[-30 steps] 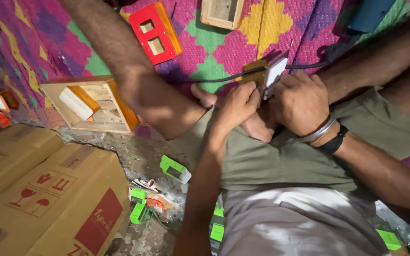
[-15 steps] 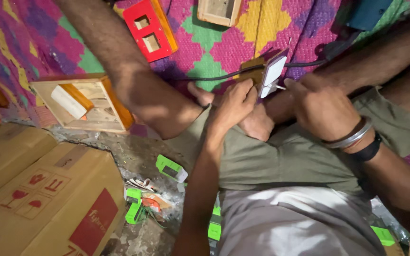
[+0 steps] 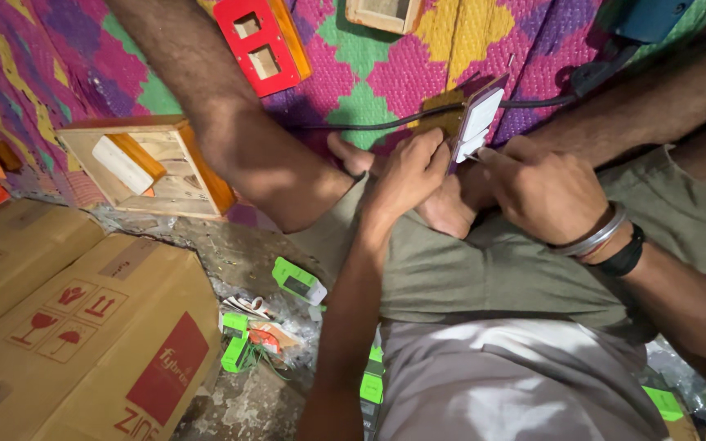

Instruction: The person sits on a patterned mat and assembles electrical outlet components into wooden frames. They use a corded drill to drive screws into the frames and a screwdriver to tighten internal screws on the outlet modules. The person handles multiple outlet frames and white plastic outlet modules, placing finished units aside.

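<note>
So the left hand (image 3: 406, 175) has its fingers clamped on the wooden switch box (image 3: 461, 122) to steady it, while the right hand (image 3: 541, 192), fingers pressed together, works just beside its white plate (image 3: 477, 122).

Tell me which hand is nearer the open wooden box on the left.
Left. The left hand is right of the wooden box, clearly apart; the right hand lies farther right.

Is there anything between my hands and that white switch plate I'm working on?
Nothing visible. The left hand grips the white switch plate from its left side, and the right hand meets its lower edge. The black cable runs off behind it.
</note>
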